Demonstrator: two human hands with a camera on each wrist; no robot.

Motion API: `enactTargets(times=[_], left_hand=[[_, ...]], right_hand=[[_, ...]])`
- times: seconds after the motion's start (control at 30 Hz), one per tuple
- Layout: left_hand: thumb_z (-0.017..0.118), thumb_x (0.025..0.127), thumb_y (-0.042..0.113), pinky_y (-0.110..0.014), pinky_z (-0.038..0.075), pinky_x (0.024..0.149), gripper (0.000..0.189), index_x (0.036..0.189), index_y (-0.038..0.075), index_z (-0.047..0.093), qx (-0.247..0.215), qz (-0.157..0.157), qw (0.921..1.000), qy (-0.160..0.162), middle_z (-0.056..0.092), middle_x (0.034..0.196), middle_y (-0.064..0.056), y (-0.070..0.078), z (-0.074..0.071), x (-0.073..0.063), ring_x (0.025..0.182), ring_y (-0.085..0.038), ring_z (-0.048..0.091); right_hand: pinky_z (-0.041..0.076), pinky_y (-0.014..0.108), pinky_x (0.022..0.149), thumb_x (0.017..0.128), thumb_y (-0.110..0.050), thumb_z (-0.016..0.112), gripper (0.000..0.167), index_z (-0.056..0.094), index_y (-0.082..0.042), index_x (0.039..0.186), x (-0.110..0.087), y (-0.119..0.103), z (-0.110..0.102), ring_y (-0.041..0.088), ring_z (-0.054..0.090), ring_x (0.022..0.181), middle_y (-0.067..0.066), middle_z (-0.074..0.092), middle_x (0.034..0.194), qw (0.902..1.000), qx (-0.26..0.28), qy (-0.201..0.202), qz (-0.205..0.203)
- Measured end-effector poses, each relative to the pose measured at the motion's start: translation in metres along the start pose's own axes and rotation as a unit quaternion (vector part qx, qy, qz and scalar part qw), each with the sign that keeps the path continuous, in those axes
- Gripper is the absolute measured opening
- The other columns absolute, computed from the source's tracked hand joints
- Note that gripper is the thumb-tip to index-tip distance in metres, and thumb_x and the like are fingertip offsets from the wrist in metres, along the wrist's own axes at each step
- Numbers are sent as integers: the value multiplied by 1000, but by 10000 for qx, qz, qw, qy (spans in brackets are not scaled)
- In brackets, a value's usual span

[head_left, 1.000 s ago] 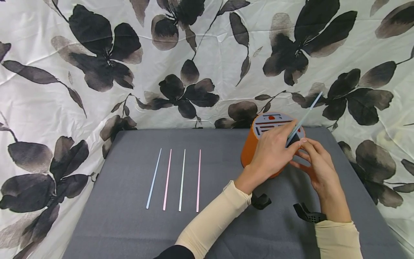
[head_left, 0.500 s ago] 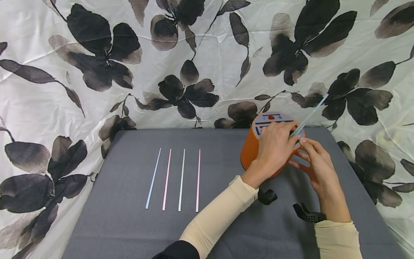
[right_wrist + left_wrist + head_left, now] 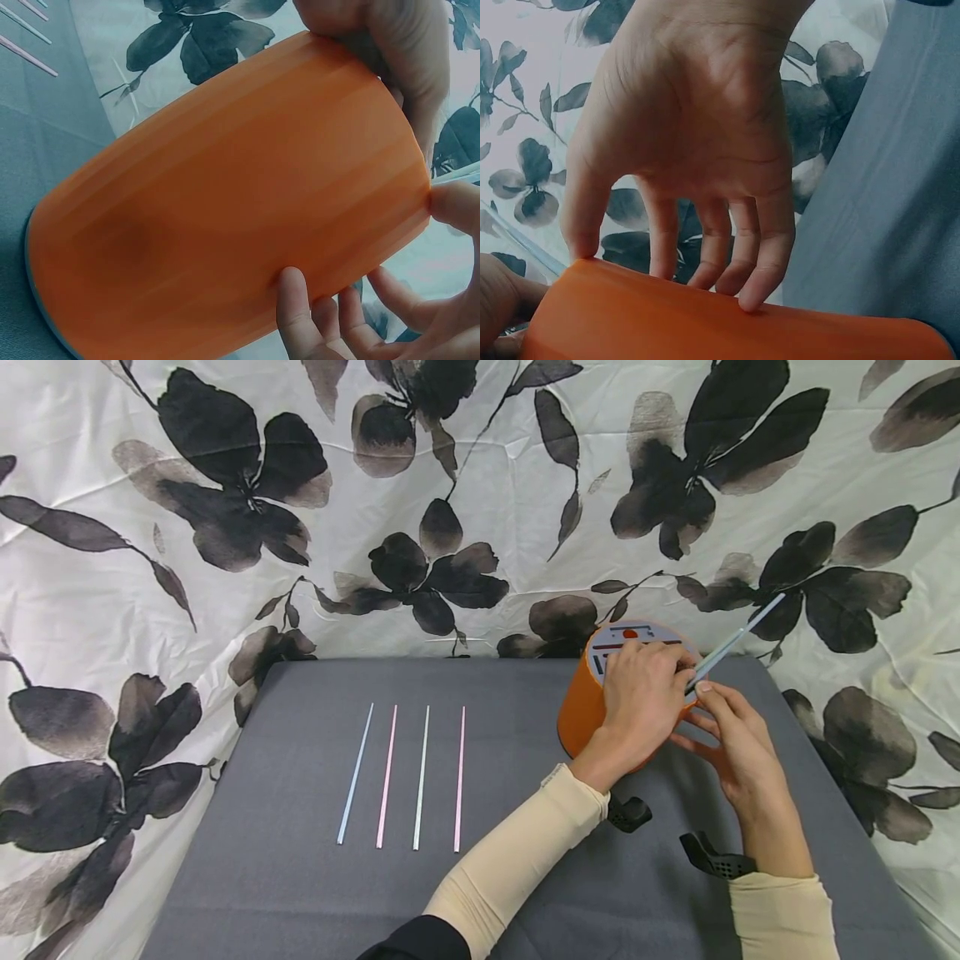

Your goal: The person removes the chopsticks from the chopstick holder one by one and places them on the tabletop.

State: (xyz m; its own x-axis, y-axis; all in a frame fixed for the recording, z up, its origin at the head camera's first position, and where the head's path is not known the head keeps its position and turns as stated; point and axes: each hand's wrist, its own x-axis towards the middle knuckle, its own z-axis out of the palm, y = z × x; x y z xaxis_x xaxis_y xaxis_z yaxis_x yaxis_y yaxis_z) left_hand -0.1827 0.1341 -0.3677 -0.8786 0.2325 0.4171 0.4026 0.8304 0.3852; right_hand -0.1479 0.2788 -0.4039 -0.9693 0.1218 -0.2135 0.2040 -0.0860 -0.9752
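if the right hand (image 3: 744, 756), spread against the orange container (image 3: 581, 717), slips, the left hand (image 3: 639, 706) may bend its pinched pale stick (image 3: 738, 639).

Smooth, plastic-looking orange container (image 3: 225, 195), matt cloth-like grey table covering (image 3: 277, 885), creased cloth backdrop (image 3: 517, 468).

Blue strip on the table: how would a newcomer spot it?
On the grey tabletop, left of the orange container, four thin strips lie in a row. The blue strip is leftmost, slanting more than the pink strip beside it.
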Motion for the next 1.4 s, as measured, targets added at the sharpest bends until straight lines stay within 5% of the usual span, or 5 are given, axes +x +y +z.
enactTargets(times=[0.3, 0.97, 1.17, 1.4], left_hand=[[65, 104, 40, -19, 38, 80, 24, 126, 44, 73, 205, 182, 9990, -361, 72, 121, 23, -1, -3, -1, 103, -4, 55], [67, 102, 36, -15, 39, 82, 16, 115, 32, 77, -863, 241, 9957, -229, 76, 106, 22, -8, -7, -3, 94, -1, 59], [65, 104, 30, -5, 40, 69, 22, 124, 25, 75, -1689, 236, 9850, -259, 76, 113, 15, -14, -15, -3, 84, 5, 63], [61, 107, 26, -3, 45, 82, 25, 128, 16, 72, -2822, 395, 9585, 100, 73, 117, 5, -21, -24, -5, 104, -1, 67]], right_hand=[[64, 28, 69, 102, -43, 66, 35, 53, -26, 130, 0, 1, -1, 9, 63, 100, -10, 46, 123, 10000, -50, -13, -18], [64, 29, 70, 102, -42, 66, 35, 53, -26, 130, -1, 1, -2, 10, 62, 101, -11, 46, 124, 10000, 17, -56, 0], [64, 29, 69, 102, -41, 67, 34, 52, -25, 129, -1, 2, -2, 10, 61, 101, -10, 45, 122, 10000, 1, 14, 3], [64, 29, 68, 102, -41, 67, 33, 53, -25, 128, 2, 2, -2, 11, 61, 101, -9, 45, 121, 10000, 24, -2, 25]])
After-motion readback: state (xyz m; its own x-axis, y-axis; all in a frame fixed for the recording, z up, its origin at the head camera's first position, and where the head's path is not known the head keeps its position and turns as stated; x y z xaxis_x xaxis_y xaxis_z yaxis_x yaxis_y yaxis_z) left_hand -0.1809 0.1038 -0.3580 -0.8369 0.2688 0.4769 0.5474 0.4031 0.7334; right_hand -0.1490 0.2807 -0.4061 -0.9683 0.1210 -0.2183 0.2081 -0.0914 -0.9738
